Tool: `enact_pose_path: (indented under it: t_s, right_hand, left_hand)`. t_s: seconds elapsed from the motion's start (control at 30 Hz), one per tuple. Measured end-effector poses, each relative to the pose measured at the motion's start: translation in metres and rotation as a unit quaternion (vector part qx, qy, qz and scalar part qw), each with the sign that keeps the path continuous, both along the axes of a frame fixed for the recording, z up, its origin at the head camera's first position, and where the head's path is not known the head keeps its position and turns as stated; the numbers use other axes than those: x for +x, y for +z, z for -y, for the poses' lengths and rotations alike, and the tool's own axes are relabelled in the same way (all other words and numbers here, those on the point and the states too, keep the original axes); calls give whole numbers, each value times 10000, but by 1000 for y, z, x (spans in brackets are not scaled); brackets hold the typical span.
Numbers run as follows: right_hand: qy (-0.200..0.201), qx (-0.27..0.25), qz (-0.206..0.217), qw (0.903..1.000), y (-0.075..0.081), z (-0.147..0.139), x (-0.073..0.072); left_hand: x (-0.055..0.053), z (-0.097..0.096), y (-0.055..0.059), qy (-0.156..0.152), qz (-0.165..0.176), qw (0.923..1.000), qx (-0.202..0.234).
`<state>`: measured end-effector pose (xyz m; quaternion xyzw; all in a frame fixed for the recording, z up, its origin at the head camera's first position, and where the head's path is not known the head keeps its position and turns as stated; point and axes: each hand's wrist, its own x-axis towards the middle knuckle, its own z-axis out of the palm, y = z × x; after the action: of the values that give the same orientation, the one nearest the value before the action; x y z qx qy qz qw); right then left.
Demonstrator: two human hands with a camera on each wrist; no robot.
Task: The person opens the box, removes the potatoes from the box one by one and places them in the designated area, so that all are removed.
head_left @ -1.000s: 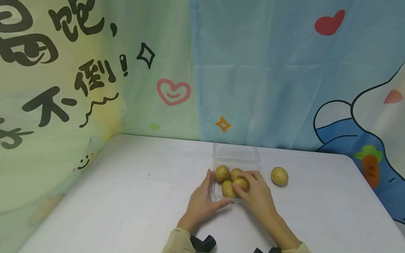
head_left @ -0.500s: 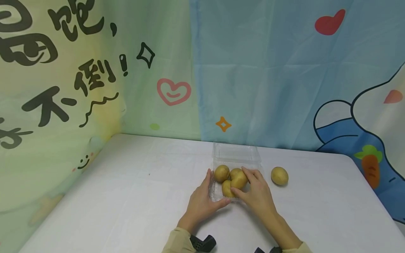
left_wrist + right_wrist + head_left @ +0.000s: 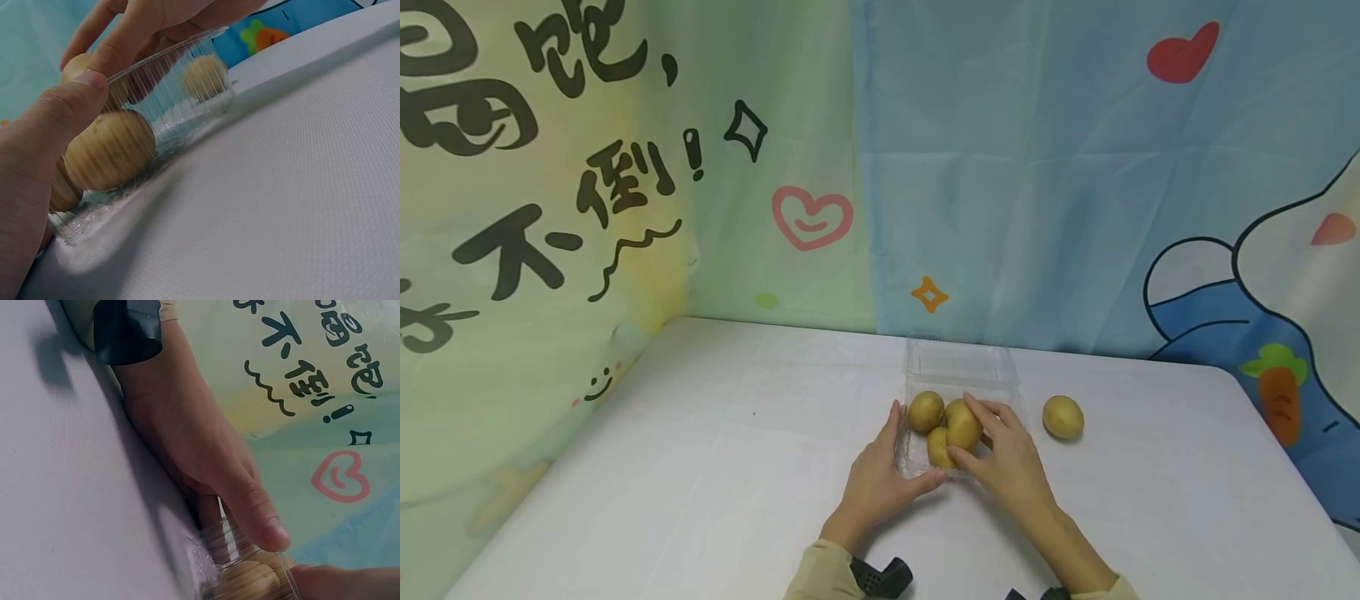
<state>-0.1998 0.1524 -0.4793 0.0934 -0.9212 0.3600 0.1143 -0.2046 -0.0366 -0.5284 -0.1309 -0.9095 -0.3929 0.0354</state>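
Note:
A clear plastic clamshell container (image 3: 912, 457) stands on the table with its lid (image 3: 962, 363) folded back. My left hand (image 3: 880, 475) holds its near left corner, fingers along the left side and thumb on the front rim. My right hand (image 3: 1011, 458) grips a potato (image 3: 966, 427) between thumb and fingers, over the container's right part. In the head view this potato overlaps a back potato and a front potato (image 3: 937, 450). Another potato (image 3: 925, 411) lies at the back left inside. Through the ribbed wall (image 3: 178, 87), the left wrist view shows potatoes (image 3: 111, 150) inside.
A loose potato (image 3: 1063, 417) lies on the white table (image 3: 715, 483), right of the container. A printed cloth backdrop (image 3: 1037, 208) rises behind the table and along its left side. Dark wrist devices (image 3: 883, 577) sit at both wrists.
The gripped potato has shifted left and slightly up, away from the container's right side, and now covers more of its neighbours. The left hand, container and loose potato have stayed put.

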Motion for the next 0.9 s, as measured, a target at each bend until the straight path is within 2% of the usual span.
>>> enact_pose_path:
  t_s: [0.47, 0.6, 0.73, 0.9]
  right_hand:
    - [301, -437, 153, 9985, 1, -5, -3]
    - [393, -549, -65, 9977, 1, -4, -2]
    - [316, -452, -286, 9981, 0, -4, -1]
    - [167, -457, -123, 9987, 0, -4, 0]
  left_hand:
    - [0, 0, 1, -18, 58, 10000, 23]
    - [0, 0, 0, -13, 67, 10000, 28]
    - [0, 0, -1, 6, 76, 10000, 41]
    - [0, -1, -1, 9, 89, 9999, 62]
